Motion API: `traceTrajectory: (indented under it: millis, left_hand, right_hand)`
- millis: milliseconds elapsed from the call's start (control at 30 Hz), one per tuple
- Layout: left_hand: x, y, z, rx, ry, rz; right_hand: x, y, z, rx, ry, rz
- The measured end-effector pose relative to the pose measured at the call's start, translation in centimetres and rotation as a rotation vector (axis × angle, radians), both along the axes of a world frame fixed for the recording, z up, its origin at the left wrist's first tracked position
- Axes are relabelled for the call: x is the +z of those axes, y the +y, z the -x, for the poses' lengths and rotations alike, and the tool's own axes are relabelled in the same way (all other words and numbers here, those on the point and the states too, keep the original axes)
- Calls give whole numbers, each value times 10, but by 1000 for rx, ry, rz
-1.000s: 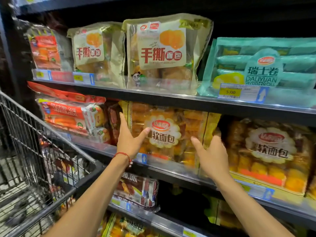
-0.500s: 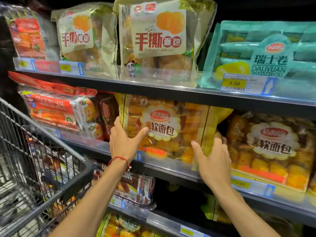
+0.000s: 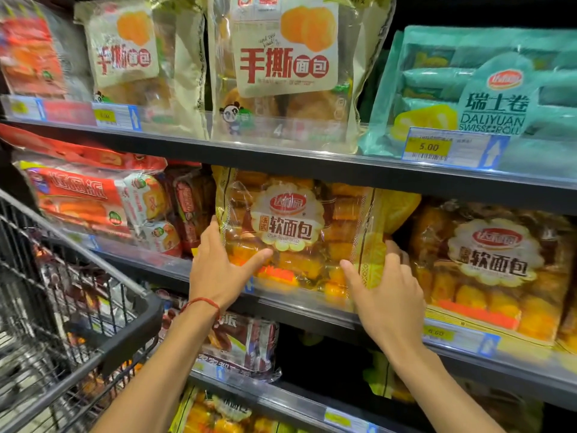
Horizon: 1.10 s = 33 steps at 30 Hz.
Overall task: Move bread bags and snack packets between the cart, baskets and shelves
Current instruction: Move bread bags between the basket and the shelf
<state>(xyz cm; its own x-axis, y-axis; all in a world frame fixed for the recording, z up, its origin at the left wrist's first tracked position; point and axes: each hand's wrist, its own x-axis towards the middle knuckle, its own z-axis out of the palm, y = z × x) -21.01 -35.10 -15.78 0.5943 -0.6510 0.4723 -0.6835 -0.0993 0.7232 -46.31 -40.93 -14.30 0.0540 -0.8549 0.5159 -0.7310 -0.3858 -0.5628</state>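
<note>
Found on the middle shelf (image 3: 312, 323): bread bag (image 3: 290, 226), upright, base behind the clear front rail. Read on its label: 软面包, with 法式 in a small panel and a red oval brand mark above. Small Latin line beneath too blurred to read.

Held at both sides. At the left hand (image 3: 218, 270): closed grip on the bag's left edge, thumb across the front, fingers behind. At the right hand (image 3: 384, 292): closed grip on the right edge, thumb on the front, fingers curled round the side. Red cord (image 3: 203, 303) on the left wrist.

Just beside on the right, touching or nearly so: second bag (image 3: 493, 260), same label. Close against the left: dark red packets (image 3: 190, 210), writing blurred.

Directly over the bag's top edge: top shelf (image 3: 281, 160), little room upward. On it: cream bag (image 3: 287, 64) marked 手撕面包, panda figure low on the front. To its right: teal pack (image 3: 493, 98) marked 瑞士卷, DALIYUAN SWISS ROLL, and price tag (image 3: 434, 147) reading 5.00.

At lower left: cart (image 3: 134, 332), rim near the left forearm. Open room toward the camera.
</note>
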Motion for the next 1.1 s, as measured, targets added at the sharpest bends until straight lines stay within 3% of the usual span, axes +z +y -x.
traceTrajectory:
  millis: [200,300,367,500,667,900,1100]
  left_hand:
    - [3,8,8,29,-58,-52]
    - [-3,24,30,105,-268,71]
    - [-9,36,45,50,-441,75]
    - [-26,60,67,-66,-737,-64]
    - [-58,81,93,-150,-922,-186]
    - [-87,88,119,-182,-883,-274]
    - [-34,116,153,-227,-746,-430]
  right_hand:
    - [-3,7,7,71,3,37]
    - [-7,22,18,89,93,188]
    - [-11,32,28,94,172,286]
    - [-21,55,50,147,414,409]
    - [-51,78,73,179,630,429]
    - [-78,89,94,165,741,329]
    - [-30,113,114,213,757,202]
